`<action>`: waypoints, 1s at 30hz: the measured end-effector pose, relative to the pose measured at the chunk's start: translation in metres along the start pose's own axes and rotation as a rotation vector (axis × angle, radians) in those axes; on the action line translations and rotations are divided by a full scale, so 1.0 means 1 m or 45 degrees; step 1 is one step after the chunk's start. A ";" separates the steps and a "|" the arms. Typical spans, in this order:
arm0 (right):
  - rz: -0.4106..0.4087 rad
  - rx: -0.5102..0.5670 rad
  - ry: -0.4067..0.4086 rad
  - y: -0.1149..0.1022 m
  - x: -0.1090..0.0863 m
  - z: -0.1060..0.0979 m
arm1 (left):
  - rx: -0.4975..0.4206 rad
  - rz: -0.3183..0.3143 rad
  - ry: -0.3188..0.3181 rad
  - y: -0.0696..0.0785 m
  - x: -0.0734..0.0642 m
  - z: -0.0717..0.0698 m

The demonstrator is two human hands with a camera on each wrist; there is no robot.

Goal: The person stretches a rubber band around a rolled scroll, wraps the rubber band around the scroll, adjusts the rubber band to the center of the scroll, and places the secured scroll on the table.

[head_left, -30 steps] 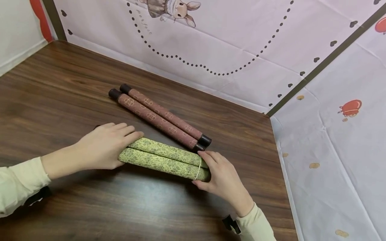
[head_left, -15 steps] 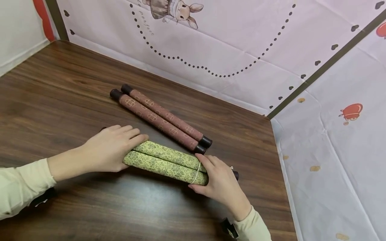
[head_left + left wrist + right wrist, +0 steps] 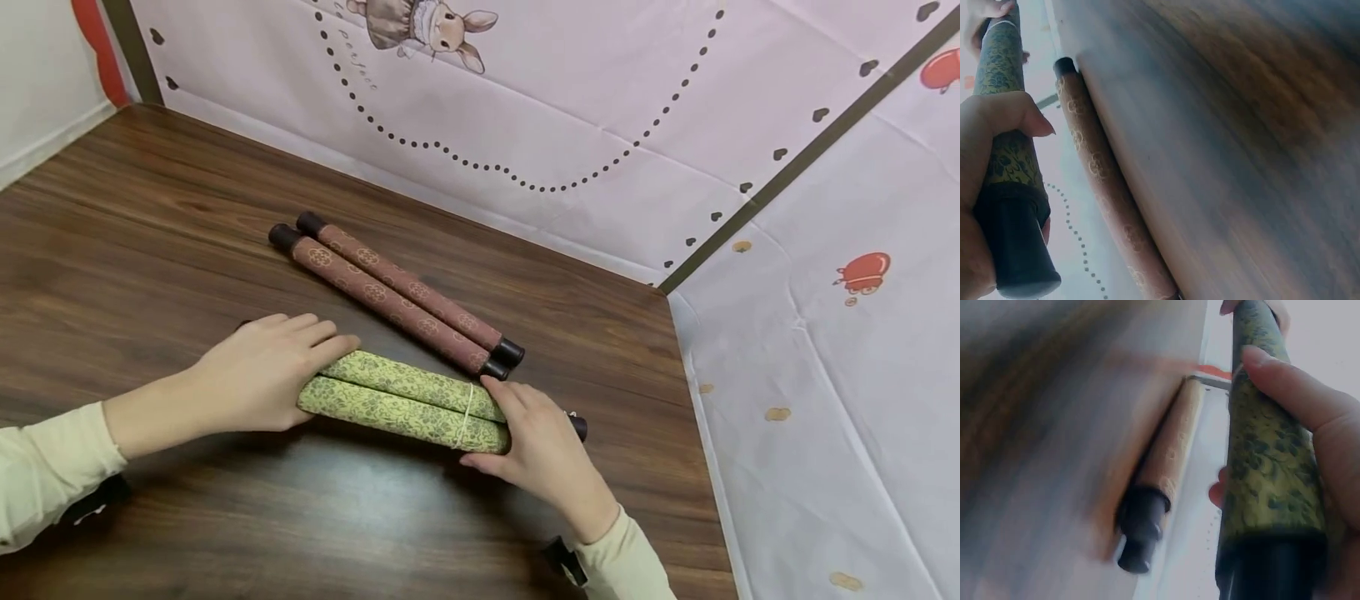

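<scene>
The green floral scroll stretches between the left hand and right hand, each gripping an end; it seems raised above the desk, farther from the back edge than the maroon scroll.

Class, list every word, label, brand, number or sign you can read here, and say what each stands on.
"perfect" (probable reading, small and faint): printed on the pink backdrop.
Lettering just above that word: too small to read.
Green rolls and red rolls: patterns only, no readable text.
</scene>
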State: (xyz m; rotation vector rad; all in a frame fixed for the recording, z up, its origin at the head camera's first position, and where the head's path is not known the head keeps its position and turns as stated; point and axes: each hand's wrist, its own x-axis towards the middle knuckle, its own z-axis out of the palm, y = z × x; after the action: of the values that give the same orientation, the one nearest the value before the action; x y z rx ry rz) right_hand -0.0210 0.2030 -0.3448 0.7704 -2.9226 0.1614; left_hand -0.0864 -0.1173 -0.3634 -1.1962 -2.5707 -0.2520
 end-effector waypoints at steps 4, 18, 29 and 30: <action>-0.080 -0.017 0.029 -0.009 0.006 0.003 | 0.001 0.054 0.013 0.007 0.003 0.003; -0.144 -0.036 0.093 -0.014 0.010 0.008 | 0.014 0.076 0.029 0.013 0.005 0.006; -0.028 0.004 0.058 0.004 -0.003 0.000 | -0.007 -0.015 0.002 0.006 0.001 0.006; -0.017 -0.009 0.046 0.007 -0.006 0.000 | -0.007 -0.021 0.001 0.005 0.000 0.005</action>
State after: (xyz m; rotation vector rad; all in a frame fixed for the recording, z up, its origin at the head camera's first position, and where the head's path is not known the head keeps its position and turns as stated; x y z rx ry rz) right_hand -0.0197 0.2120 -0.3465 0.7776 -2.8822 0.1623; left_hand -0.0837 -0.1132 -0.3685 -1.1773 -2.5818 -0.2634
